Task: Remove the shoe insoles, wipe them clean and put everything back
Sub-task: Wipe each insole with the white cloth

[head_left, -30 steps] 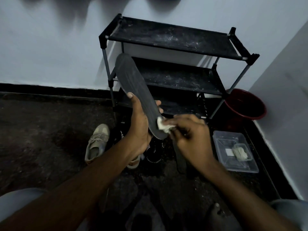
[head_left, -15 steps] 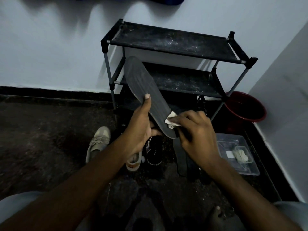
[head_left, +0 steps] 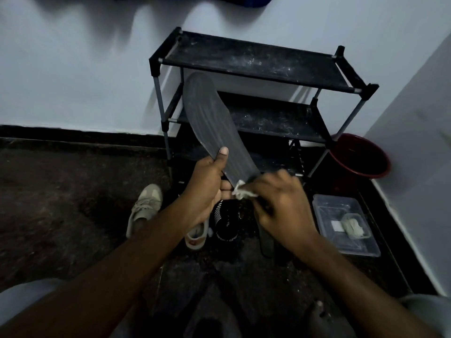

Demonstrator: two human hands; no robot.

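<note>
insole (head_left: 210,123): dark grey, ribbed, held in the air in front of the shoe rack; tilted, toe end up and to the left, heel end down at the right hand.
left hand (head_left: 207,184): gripping the lower half of the insole from its left edge; thumb laid flat on the facing side, fingers (head_left: 225,189) curled round behind.
right hand (head_left: 280,206): fingers bent, pinching the cloth against the heel end of the insole; back of the hand toward the camera, slightly blurred.
cloth (head_left: 242,191): small, white, crumpled; touching the lower tip of the insole, sticking out to the left of the right hand.
beige shoe (head_left: 146,206): on the floor, left of the left forearm, toe toward the rack.
second beige shoe (head_left: 195,237): on the floor beneath the left wrist, mostly hidden.
black shoe (head_left: 225,223): on the floor below and between the two hands; white lettering, too small to read.
dark strip (head_left: 266,240): flat on the floor under the right hand; another insole or not, cannot tell.
shoe rack (head_left: 256,67): black, dusty shelves, against the wall.
red bucket (head_left: 361,159): on the floor in the corner, just right of the rack.
clear tub (head_left: 324,215): on the floor right of the right hand, near the bucket, with pale wipes (head_left: 352,225) inside.
floor (head_left: 61,196): dark, speckled.
</note>
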